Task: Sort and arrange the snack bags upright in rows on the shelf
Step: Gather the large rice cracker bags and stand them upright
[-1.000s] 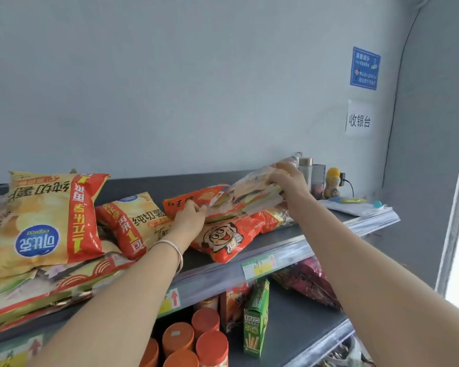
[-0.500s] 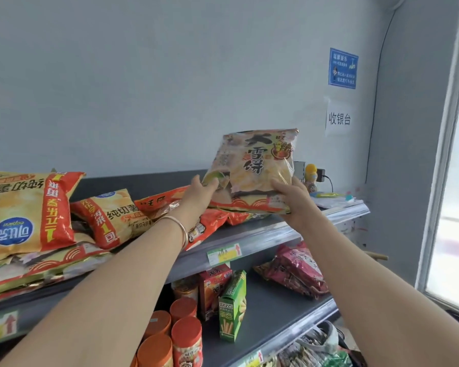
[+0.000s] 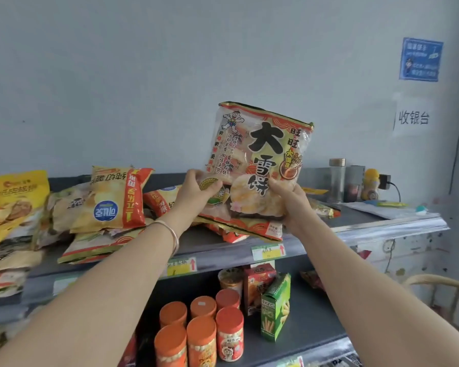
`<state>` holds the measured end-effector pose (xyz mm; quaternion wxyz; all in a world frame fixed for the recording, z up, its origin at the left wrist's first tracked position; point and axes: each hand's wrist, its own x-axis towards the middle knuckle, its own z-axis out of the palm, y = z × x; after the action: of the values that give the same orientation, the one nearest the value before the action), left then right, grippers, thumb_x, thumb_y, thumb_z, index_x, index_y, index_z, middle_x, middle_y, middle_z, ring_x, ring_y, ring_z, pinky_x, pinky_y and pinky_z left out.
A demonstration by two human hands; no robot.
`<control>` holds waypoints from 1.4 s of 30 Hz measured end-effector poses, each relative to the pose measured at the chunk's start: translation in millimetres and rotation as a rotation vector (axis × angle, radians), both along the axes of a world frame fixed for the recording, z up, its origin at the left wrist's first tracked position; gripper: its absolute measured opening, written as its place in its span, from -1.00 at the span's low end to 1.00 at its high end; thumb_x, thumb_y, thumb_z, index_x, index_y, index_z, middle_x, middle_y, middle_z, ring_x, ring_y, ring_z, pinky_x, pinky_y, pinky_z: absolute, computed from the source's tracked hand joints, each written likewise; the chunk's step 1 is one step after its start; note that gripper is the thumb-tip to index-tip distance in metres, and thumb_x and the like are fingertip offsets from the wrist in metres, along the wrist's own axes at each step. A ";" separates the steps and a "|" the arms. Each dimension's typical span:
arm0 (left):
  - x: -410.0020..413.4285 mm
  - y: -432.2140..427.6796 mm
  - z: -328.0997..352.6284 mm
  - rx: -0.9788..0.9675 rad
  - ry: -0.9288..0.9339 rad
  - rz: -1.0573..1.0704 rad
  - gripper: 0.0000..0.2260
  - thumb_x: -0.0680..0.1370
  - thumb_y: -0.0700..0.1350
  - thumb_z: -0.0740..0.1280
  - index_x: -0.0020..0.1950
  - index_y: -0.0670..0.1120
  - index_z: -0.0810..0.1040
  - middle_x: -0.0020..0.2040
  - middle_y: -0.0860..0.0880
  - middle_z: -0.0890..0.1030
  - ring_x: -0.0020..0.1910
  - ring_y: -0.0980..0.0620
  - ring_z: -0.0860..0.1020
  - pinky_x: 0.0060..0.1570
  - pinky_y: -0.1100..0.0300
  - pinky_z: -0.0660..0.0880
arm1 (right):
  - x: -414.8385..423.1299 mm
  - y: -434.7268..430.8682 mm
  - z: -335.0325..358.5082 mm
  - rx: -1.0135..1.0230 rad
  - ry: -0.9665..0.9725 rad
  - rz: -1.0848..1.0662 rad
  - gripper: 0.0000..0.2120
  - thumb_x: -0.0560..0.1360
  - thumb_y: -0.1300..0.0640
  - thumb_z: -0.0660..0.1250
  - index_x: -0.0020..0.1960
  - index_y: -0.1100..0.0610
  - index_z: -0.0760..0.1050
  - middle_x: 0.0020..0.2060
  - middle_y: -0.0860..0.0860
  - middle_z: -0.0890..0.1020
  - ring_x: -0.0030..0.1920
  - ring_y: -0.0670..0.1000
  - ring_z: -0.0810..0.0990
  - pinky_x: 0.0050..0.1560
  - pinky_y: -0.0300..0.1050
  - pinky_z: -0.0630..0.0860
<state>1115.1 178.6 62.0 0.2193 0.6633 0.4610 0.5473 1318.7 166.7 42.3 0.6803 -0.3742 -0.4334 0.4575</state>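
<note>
- A rice cracker bag (image 3: 257, 160) was held upright, slightly tilted, over the top shelf (image 3: 382, 229), near the middle of the view.
- The left hand (image 3: 196, 192) grasped the bag's lower corner at 8 o'clock. The right hand (image 3: 292, 202) grasped the corner at 4 o'clock.
- At 9 o'clock from the bag, chip bags (image 3: 112, 200) lay heaped flat on that shelf.
- At 6 o'clock, orange-lidded jars (image 3: 204, 327) and a green box (image 3: 274, 305) stood on the lower shelf (image 3: 310, 313).

There is one upright rice-cracker bag (image 3: 260, 154), two yellow-and-red chip bags (image 3: 112, 200), and other heaped bags (image 3: 19, 234) too overlapped to count. Six orange-lidded jars (image 3: 229, 337), one green box (image 3: 274, 305), one red box (image 3: 257, 284), one clear bottle (image 3: 337, 181), two wall signs (image 3: 420, 59)
</note>
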 end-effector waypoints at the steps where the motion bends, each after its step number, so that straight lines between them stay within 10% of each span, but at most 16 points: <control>1: -15.2 -3.5 1.3 0.003 -0.002 0.027 -0.52 0.54 0.01 0.34 0.37 -0.10 0.27 0.34 -0.06 0.38 0.24 0.05 0.36 0.10 0.23 0.27 | -16.0 2.8 1.3 0.020 0.008 0.015 -0.63 0.45 0.09 0.46 0.21 0.08 0.46 0.04 0.08 0.68 0.00 0.09 0.68 -0.05 0.03 0.62; 22: -457.7 -65.5 -22.9 -0.121 0.010 0.607 -0.54 0.59 -0.15 0.24 0.48 -0.08 0.23 0.37 -0.16 0.38 0.33 -0.10 0.38 0.28 0.00 0.36 | -490.7 9.5 21.7 0.272 -0.563 0.020 -0.57 0.49 -0.09 0.37 0.25 0.09 0.36 0.09 0.05 0.58 0.07 0.11 0.56 0.11 0.12 0.52; 42: -526.7 28.1 -27.8 -0.046 0.493 0.585 -0.50 0.55 -0.06 0.28 0.47 0.02 0.25 0.44 -0.11 0.30 0.40 -0.12 0.30 0.31 -0.03 0.31 | -535.3 87.8 44.1 0.169 -0.260 -0.200 -0.54 0.55 -0.04 0.29 0.38 0.07 0.27 0.07 -0.02 0.51 0.07 0.08 0.52 0.14 0.10 0.49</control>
<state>588.4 206.7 34.1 -0.0489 0.6102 0.6818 0.4006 783.4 254.5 86.5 0.6894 -0.4131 -0.5154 0.2975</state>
